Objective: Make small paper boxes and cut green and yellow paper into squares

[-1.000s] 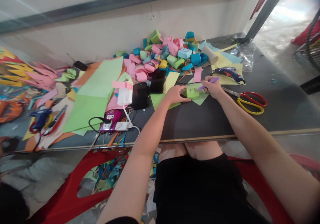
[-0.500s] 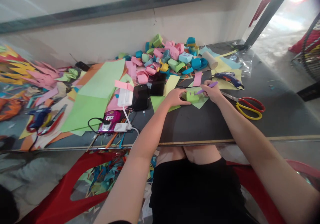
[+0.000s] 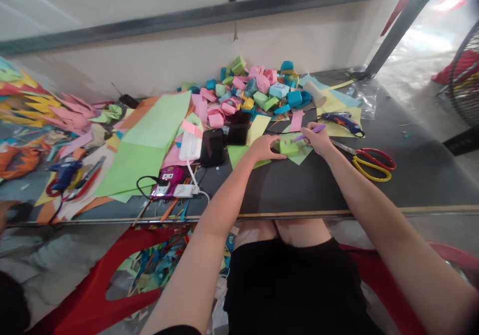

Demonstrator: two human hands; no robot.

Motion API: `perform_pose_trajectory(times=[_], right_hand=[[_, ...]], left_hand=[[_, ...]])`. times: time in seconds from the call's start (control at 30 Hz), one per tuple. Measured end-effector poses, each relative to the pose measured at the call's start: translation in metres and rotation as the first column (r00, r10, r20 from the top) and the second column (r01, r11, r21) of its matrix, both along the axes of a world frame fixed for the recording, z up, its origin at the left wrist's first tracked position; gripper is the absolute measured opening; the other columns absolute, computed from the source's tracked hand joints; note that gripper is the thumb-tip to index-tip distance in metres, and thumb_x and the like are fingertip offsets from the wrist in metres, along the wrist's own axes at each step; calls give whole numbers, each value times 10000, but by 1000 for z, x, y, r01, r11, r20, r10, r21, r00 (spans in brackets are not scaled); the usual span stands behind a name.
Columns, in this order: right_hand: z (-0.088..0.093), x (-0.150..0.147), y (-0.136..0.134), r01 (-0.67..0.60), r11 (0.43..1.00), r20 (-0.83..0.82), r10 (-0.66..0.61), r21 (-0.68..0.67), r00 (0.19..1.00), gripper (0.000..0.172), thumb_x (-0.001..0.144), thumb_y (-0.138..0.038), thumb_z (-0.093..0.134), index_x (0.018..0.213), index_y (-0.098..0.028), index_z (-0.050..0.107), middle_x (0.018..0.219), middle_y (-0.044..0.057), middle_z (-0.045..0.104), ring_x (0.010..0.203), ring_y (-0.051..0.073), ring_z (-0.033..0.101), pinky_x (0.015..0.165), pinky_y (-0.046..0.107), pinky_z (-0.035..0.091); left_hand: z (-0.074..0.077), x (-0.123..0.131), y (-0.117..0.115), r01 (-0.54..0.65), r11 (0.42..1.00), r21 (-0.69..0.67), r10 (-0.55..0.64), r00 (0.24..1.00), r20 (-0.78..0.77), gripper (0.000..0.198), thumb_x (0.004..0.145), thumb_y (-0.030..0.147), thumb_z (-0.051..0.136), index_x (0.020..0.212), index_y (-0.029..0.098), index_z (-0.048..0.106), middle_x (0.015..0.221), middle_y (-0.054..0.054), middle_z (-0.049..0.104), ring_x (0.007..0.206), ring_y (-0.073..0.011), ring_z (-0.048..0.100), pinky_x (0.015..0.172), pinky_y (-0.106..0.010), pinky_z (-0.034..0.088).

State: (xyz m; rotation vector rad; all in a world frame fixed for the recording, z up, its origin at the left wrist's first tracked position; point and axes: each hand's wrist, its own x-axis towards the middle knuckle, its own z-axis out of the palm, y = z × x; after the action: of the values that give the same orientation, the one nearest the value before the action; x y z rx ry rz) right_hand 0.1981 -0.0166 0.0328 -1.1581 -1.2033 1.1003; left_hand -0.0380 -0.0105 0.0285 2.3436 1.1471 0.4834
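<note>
Green paper block [image 3: 288,147], just right of the frame's centre, stands over a pale green sheet [image 3: 300,159] on the worktop [image 3: 295,191]. The left hand [image 3: 263,148] holds it between thumb and fingers. The right hand [image 3: 316,139] pinches a purple pen [image 3: 307,133], tip at the block (contact cannot be confirmed). Scissors [image 3: 359,152] lie farther right in the frame.

We see a pale wall [image 3: 168,58] crossed by a grey metal beam [image 3: 179,19] behind our dark desk [image 3: 419,165], a red plastic chair [image 3: 84,287] below and, at right, a wire-guarded fan [image 3: 464,75] beside glare-lit floor [image 3: 424,50].
</note>
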Motion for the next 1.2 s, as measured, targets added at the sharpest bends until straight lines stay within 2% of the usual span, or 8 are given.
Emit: perform_pose_trajectory(times=[0.37,0.53,0.63,0.73,0.87,0.97,1.1,1.2], right_hand=[[3,1,-3,-27,998,19,28,-49,999,445,694,-294,780,614,-262,344,378,-68,446,332,63,374,330,162,250],[4,1,0,45,999,-24,-46,-30,999,556,719,-495,841,670,-265,337,402,-75,471,335,73,386,333,178,250],[3,-1,2,92,996,-102,-92,-1,991,562,750,-717,772,818,-270,437,554,-51,619,402,110,521,355,200,334],[-2,-6,0,26,996,-39,-22,86,999,606,764,-809,712,975,-275,518,787,5,748,598,156,689,484,236,492],[-7,-8,-8,-21,965,297,-60,261,953,371,887,-600,707,965,-254,598,873,29,775,702,158,696,680,278,544],[-7,-6,-13,49,942,380,-181,331,907,203,900,-414,697,928,-258,570,877,16,773,649,154,645,689,299,519],[-5,-5,-11,118,946,320,-217,301,922,295,817,-426,769,898,-265,536,826,12,736,616,159,611,631,300,492],[-4,-6,-7,126,975,140,-153,184,978,439,798,-640,733,867,-270,507,744,3,693,534,138,537,528,274,430]], left_hand=[[1,-1,1,-4,1000,14,4,1000,-26,716,731,596,870,1279,169,695,968,-90,738,862,-252,675,809,-356,502],[-1,-2,4,30,1000,10,-30,1000,-2,730,733,614,863,1270,141,717,861,-53,697,767,-220,630,744,-328,460],[1,-4,6,41,999,-9,-42,999,-23,774,724,567,886,1346,146,702,812,-25,661,755,-215,614,742,-322,446],[3,-5,9,57,997,-42,-58,998,-21,802,783,471,860,1485,173,612,798,-1,641,766,-211,612,763,-323,449],[3,-7,9,-34,999,19,34,999,-12,642,896,403,744,1484,182,612,733,6,586,776,-219,596,767,-329,438],[3,-9,6,-81,994,74,76,995,70,504,969,416,630,1413,179,662,720,1,545,760,-209,575,760,-331,429],[4,-9,1,-11,1000,22,9,993,117,710,843,581,770,1421,195,628,755,8,540,755,-210,572,745,-330,439],[3,-5,0,-10,1000,26,8,996,90,918,732,646,852,1465,173,567,778,3,558,780,-236,596,756,-348,453]])
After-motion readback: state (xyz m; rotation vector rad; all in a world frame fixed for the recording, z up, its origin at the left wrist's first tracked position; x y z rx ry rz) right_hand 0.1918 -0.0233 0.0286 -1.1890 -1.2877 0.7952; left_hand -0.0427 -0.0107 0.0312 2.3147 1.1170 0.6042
